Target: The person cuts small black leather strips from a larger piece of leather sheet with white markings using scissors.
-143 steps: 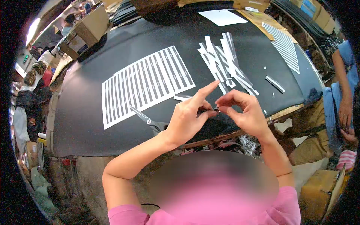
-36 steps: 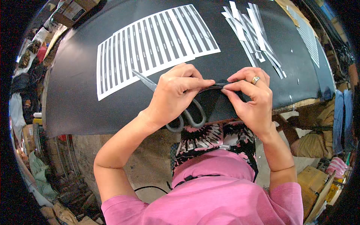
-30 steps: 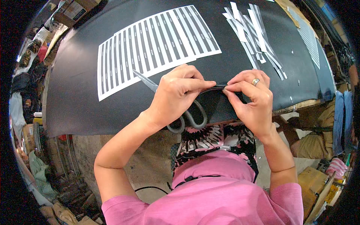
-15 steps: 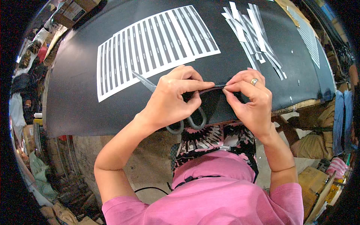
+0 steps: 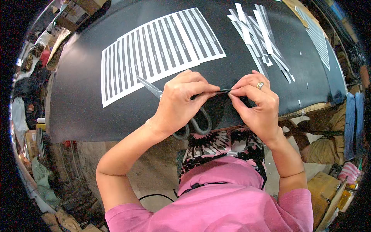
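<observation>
A thin dark strip (image 5: 225,91) is stretched between my two hands, just above the near part of the table. My left hand (image 5: 181,100) pinches its left end between thumb and fingers. The other end is pinched by my right hand (image 5: 258,102), which wears a ring. Scissors (image 5: 148,86) lie below my left hand, their blades pointing to the sheets and their dark handles at the table's near edge. The hand hides their middle.
Sheets printed with dark stripes (image 5: 162,50) overlap on the black table (image 5: 77,104). Several cut strips (image 5: 266,34) are piled to the right of them. Another striped sheet (image 5: 315,31) lies at the far right, and a cardboard box (image 5: 73,15) stands at the back left.
My left thumb has come up against the fingertips, closing the pinch on the strip. My left hand has shifted slightly toward the right one. My right hand stays about where it was.
</observation>
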Motion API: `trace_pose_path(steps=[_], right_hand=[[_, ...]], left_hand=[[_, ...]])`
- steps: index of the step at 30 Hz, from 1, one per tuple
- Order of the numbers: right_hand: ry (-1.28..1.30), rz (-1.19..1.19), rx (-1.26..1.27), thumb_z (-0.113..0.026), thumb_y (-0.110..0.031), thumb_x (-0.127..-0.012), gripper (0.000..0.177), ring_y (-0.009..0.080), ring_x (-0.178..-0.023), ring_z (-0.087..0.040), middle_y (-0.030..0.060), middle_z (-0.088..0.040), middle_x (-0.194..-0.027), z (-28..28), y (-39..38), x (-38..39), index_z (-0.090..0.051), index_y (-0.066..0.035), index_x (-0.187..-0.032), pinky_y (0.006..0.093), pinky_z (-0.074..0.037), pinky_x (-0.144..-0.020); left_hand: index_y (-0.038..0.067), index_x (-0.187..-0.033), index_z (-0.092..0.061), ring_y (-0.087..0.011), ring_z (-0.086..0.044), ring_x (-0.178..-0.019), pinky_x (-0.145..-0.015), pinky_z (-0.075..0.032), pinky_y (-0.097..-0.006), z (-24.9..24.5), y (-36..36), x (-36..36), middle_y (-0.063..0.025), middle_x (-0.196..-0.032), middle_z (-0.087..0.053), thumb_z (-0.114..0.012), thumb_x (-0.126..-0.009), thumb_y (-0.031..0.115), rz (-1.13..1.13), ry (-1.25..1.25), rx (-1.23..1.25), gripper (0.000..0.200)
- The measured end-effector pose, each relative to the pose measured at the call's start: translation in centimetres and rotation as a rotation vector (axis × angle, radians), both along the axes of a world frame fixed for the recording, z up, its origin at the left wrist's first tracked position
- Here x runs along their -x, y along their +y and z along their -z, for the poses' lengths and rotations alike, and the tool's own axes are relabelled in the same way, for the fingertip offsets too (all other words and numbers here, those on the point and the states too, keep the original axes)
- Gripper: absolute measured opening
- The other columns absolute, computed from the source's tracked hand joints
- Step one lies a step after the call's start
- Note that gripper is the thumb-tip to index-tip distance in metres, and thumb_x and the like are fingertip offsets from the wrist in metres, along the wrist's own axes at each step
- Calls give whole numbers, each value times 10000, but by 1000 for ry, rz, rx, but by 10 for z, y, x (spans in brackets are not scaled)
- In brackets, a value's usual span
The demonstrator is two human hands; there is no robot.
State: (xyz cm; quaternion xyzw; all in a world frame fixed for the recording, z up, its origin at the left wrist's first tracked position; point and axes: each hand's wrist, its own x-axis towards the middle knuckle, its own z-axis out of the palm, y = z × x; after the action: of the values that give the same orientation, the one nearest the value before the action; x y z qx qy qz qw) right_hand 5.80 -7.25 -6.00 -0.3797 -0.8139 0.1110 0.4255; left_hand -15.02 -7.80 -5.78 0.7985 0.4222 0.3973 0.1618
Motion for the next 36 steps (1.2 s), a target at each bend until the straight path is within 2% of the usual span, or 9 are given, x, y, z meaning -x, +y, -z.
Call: trace_pose_path(steps=[5,8,13,23,25,26,30,34,36], right_hand=[[-1,-2,10,-720,4,-677,172,245,-844,-609,50,-620,-793,-3,1,-2,-609,-66,-789,433,-417,-935],[-32,37,61,-711,15,-682,266,235,-845,-611,51,-627,-799,-7,0,-3,-593,-77,-902,413,-424,-905],[149,-48,326,-685,63,-685,426,249,-844,-628,61,-638,-823,-11,4,-2,-547,-72,-1064,358,-453,-835],[61,-171,273,-668,63,-712,429,265,-849,-644,100,-637,-890,-54,-6,16,-536,-55,-1103,345,-491,-753],[176,-156,245,-674,46,-727,365,278,-856,-629,113,-630,-911,-51,-8,26,-555,-42,-1060,361,-484,-765],[129,-68,158,-694,14,-730,307,311,-880,-605,140,-613,-920,-55,-11,30,-565,-24,-1006,390,-471,-789],[-102,-199,159,-697,-72,-758,282,359,-909,-557,178,-570,-920,-40,-14,45,-543,10,-979,423,-449,-795],[-316,-307,92,-695,-101,-777,405,367,-885,-556,180,-574,-917,-34,-32,69,-486,1,-1109,420,-452,-791],[-355,-313,93,-693,-106,-762,395,361,-875,-567,190,-576,-900,-35,-35,73,-481,14,-1073,421,-463,-779]], left_hand=[[72,-891,-745,-179,-620,-711,-621,-481,-281,1,0,0,-67,-751,-644,-740,-682,-18,7,0,-14,228],[72,-889,-745,-179,-620,-708,-619,-479,-281,1,0,1,-64,-751,-646,-732,-686,-23,10,-6,-8,225],[72,-913,-742,-182,-623,-706,-625,-485,-281,-3,1,1,-72,-761,-650,-728,-690,-22,19,7,8,243],[50,-968,-723,-197,-656,-659,-619,-507,-287,-37,-22,5,-112,-759,-673,-719,-742,-1,6,46,13,231],[26,-972,-716,-144,-665,-700,-653,-520,-268,-43,-30,17,-107,-791,-698,-697,-765,-17,-77,-64,71,213],[-5,-969,-712,-118,-666,-735,-667,-526,-262,-50,-36,28,-94,-822,-714,-673,-807,-13,-127,-146,220,166],[-49,-973,-681,-161,-678,-722,-658,-544,-259,-54,-48,75,-132,-839,-707,-696,-830,62,-294,-592,622,181],[-57,-955,-676,-172,-675,-682,-639,-555,-277,-45,-64,98,-151,-837,-703,-698,-830,60,-252,-822,772,173],[-51,-933,-677,-180,-676,-680,-639,-562,-286,-43,-70,99,-157,-821,-698,-703,-825,62,-218,-891,813,159]])
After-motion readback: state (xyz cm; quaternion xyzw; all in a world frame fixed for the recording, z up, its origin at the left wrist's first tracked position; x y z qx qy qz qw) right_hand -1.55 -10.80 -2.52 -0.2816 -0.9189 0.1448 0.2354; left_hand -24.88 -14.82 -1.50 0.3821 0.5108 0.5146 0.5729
